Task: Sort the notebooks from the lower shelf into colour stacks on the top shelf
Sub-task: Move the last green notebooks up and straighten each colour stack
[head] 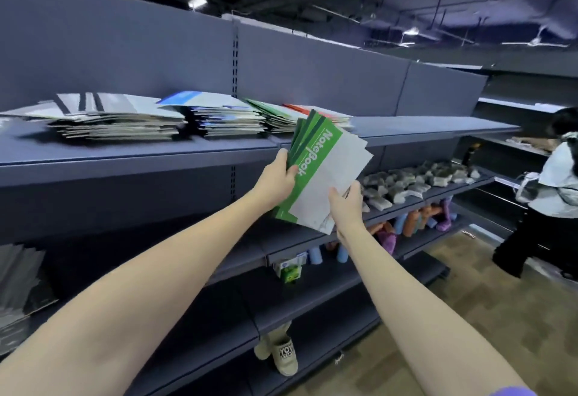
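Observation:
Both my hands hold a fanned bundle of green notebooks [325, 173] in front of the top shelf [140, 158]. My left hand [276, 181] grips its left edge, thumb on the green cover. My right hand [345, 205] grips the lower right corner. Stacks lie on the top shelf: a black-and-white stack [106, 120] at the left, a blue stack [222, 117] beside it, a green stack [272, 115], and a red stack [316, 111] partly hidden behind the bundle.
The lower shelf [312, 233] runs under my hands, with grey packets [416, 181] at its right. Bottles [409, 219] and small boxes stand on the shelves below. A person [550, 195] stands at the right end of the aisle. Dark sheets [18, 283] lean at lower left.

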`<control>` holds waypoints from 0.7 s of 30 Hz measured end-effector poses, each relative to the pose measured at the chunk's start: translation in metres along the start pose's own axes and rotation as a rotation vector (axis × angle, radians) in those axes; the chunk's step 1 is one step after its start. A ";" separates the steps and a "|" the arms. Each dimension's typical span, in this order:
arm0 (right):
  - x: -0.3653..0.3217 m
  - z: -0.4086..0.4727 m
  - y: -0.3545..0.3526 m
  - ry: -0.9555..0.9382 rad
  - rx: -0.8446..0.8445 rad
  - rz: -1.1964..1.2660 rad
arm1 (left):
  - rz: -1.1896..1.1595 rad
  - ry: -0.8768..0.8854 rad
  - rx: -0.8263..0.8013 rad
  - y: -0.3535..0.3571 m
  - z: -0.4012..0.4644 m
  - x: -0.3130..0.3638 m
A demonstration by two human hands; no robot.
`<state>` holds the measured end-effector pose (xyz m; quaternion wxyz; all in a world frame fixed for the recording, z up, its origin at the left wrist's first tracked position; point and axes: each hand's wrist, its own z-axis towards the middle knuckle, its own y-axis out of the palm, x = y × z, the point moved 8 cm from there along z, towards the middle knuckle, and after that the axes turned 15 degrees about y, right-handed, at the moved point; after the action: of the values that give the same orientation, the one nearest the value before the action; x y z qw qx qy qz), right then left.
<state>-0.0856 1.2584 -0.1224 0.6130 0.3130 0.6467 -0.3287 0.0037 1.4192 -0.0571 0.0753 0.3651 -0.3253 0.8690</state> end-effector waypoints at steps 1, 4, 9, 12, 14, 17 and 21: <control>-0.015 0.010 0.010 -0.020 -0.003 -0.003 | 0.008 0.023 0.015 -0.014 0.011 0.009; -0.058 0.031 0.041 -0.083 -0.059 0.055 | 0.017 0.040 0.050 -0.055 0.043 0.019; -0.112 0.060 0.080 -0.086 -0.025 0.203 | -0.100 -0.001 0.124 -0.123 0.100 -0.001; -0.143 0.081 0.101 -0.113 -0.024 0.135 | -0.117 -0.029 0.192 -0.155 0.129 -0.012; -0.161 0.093 0.113 -0.154 -0.032 0.066 | -0.113 -0.032 0.233 -0.171 0.143 -0.018; -0.181 0.109 0.129 -0.212 -0.034 -0.042 | -0.103 -0.088 0.310 -0.189 0.157 -0.030; -0.199 0.147 0.141 -0.274 0.006 -0.259 | -0.139 -0.137 0.439 -0.212 0.177 -0.045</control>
<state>0.1256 1.2220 0.0658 0.6470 0.1810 0.5910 -0.4465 0.2172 1.4789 0.1125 0.0314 0.4524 -0.1070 0.8848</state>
